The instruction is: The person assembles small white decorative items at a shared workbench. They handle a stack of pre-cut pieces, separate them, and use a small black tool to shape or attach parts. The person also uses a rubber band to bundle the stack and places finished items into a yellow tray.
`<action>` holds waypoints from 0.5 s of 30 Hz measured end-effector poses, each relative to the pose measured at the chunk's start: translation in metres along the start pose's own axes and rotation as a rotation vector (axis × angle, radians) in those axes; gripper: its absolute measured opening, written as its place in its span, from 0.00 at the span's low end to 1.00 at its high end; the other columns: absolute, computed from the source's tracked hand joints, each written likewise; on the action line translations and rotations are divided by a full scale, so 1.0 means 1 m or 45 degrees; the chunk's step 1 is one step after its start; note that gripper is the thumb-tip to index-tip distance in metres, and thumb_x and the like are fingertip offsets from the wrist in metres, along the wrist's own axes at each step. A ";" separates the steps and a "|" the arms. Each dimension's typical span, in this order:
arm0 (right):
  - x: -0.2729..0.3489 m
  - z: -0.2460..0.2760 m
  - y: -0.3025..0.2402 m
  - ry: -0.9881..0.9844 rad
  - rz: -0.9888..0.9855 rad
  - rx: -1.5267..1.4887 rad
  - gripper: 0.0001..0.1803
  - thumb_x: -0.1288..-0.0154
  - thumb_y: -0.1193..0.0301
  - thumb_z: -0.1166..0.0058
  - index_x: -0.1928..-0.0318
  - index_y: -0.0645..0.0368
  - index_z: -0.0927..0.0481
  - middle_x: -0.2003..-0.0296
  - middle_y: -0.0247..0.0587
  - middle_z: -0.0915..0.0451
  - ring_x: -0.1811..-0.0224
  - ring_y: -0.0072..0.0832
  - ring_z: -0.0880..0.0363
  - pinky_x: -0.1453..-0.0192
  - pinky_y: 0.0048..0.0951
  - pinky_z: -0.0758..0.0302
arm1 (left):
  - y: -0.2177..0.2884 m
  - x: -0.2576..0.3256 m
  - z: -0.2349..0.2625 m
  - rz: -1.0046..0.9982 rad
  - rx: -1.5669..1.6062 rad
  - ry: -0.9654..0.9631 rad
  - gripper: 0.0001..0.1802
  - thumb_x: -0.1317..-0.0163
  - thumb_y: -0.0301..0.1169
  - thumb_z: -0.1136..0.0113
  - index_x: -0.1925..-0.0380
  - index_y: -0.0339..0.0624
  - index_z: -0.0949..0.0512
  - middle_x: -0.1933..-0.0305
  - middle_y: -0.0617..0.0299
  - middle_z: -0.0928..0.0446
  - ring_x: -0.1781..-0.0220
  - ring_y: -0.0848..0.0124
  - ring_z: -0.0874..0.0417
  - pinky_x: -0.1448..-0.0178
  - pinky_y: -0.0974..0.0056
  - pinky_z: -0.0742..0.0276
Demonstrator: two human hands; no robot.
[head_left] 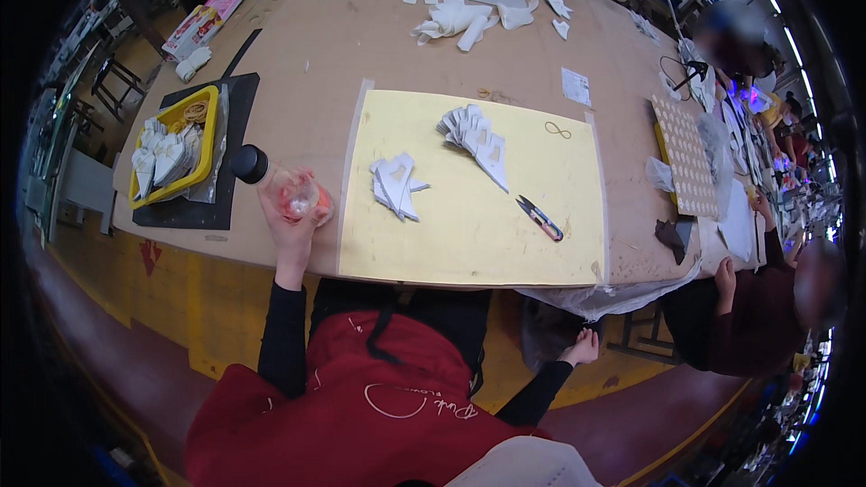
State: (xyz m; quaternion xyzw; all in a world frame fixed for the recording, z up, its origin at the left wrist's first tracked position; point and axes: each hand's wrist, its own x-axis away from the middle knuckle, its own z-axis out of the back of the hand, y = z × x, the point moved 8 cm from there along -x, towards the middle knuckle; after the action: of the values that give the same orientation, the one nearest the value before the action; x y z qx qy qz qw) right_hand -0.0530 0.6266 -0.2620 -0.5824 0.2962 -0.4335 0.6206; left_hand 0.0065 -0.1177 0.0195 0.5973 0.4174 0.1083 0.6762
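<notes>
My left hand (287, 222) is wrapped round a clear bottle (299, 206) with a black cap and reddish marks, tilted above the table's near left side. Below the table edge at the right, beside a dark bin (548, 335), my right hand (585, 348) has its fingers curled in; whatever may be in them is too small to make out. On the yellow sheet (424, 257) lie a small stack of white cut pieces (395, 186) and a larger fanned stack (476, 142). Thread snips (541, 220) and a looped rubber band (557, 130) rest to their right.
A yellow basket (213, 140) of white pieces and rubber bands sits on a black board (236, 117) at left. White scraps (456, 20) lie at the far side. A dotted board (686, 153) stands right. A co-worker (758, 307) sits at right; others work beyond.
</notes>
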 end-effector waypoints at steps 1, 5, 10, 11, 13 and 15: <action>-0.001 0.011 -0.017 0.077 0.074 0.145 0.12 0.36 0.76 0.41 0.53 0.68 0.19 0.72 0.44 0.16 0.74 0.29 0.18 0.72 0.25 0.21 | -0.007 -0.004 -0.003 -0.013 0.001 -0.033 0.49 0.51 0.32 0.22 0.34 0.43 0.45 0.43 0.57 0.28 0.41 0.65 0.26 0.37 0.61 0.28; 0.013 -0.004 -0.145 0.225 0.660 0.316 0.21 0.34 0.75 0.44 0.41 0.65 0.27 0.59 0.44 0.17 0.61 0.36 0.19 0.49 0.33 0.22 | -0.005 0.010 0.016 0.139 -0.126 0.061 0.48 0.51 0.30 0.23 0.35 0.43 0.44 0.42 0.58 0.29 0.42 0.66 0.25 0.37 0.61 0.29; 0.131 -0.107 -0.339 -0.439 0.974 -0.385 0.30 0.33 0.78 0.51 0.31 0.62 0.38 0.35 0.48 0.34 0.42 0.38 0.27 0.38 0.36 0.28 | -0.012 0.020 0.007 0.104 -0.295 0.057 0.44 0.50 0.27 0.25 0.36 0.42 0.42 0.38 0.56 0.33 0.37 0.63 0.29 0.34 0.58 0.32; 0.154 -0.149 -0.346 -0.848 1.076 -0.292 0.33 0.35 0.77 0.50 0.30 0.61 0.40 0.33 0.46 0.36 0.38 0.38 0.30 0.36 0.38 0.29 | -0.014 0.019 0.007 0.155 -0.269 0.065 0.44 0.50 0.27 0.25 0.36 0.42 0.42 0.38 0.56 0.34 0.37 0.63 0.30 0.34 0.58 0.32; 0.228 -0.238 -0.338 -1.464 1.300 -0.019 0.42 0.44 0.75 0.37 0.30 0.60 0.42 0.30 0.47 0.41 0.30 0.39 0.39 0.29 0.40 0.38 | -0.020 0.019 0.007 0.261 -0.217 0.098 0.44 0.50 0.26 0.26 0.36 0.42 0.42 0.37 0.55 0.35 0.36 0.62 0.31 0.33 0.58 0.33; 0.324 -0.303 -0.334 -1.942 1.652 0.433 0.51 0.50 0.65 0.28 0.29 0.58 0.43 0.26 0.53 0.51 0.24 0.49 0.51 0.24 0.44 0.46 | -0.025 0.022 0.013 0.255 -0.322 0.069 0.48 0.49 0.24 0.27 0.32 0.42 0.47 0.35 0.53 0.35 0.34 0.62 0.31 0.31 0.58 0.34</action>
State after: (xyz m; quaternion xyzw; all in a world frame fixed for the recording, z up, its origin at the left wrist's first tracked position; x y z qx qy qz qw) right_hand -0.2364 0.2179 0.0653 -0.3345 0.0148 0.4379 0.8343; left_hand 0.0203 -0.1191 -0.0132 0.5430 0.3567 0.2429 0.7204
